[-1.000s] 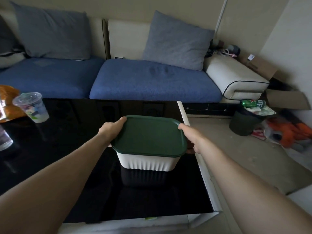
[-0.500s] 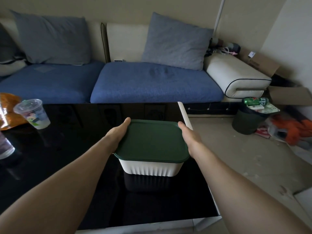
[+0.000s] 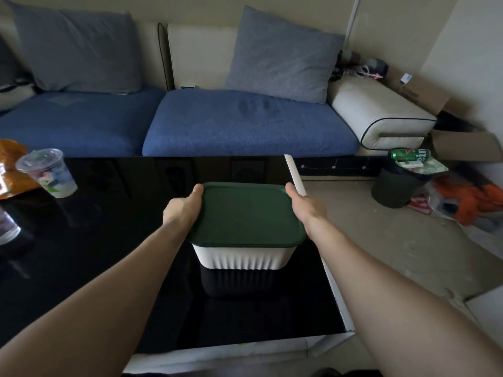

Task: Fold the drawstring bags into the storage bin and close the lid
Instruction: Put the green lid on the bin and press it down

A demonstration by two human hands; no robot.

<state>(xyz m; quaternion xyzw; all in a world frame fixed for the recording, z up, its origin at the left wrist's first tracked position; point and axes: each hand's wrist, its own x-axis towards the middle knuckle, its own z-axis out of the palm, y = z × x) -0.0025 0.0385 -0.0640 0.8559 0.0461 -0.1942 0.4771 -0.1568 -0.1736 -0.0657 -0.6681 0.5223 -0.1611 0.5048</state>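
A white ribbed storage bin [image 3: 242,258] stands on the glossy black table [image 3: 95,254] near its right edge. A dark green lid [image 3: 245,214] sits flat on top of the bin and covers it, so the bin's contents are hidden. My left hand [image 3: 183,209] grips the lid's left edge, thumb on top. My right hand [image 3: 306,206] holds the lid's right edge the same way. No drawstring bags are in sight.
A clear plastic cup [image 3: 47,172] and an orange bag [image 3: 12,164] stand at the table's far left. A blue sofa [image 3: 245,123] with grey cushions runs behind the table. To the right, on the floor, are a dark waste bin [image 3: 397,186] with a green can [image 3: 409,154], boxes and clutter.
Both hands have stayed on the lid's sides. The bin appears slightly farther forward on the table, and the view has shifted a little.
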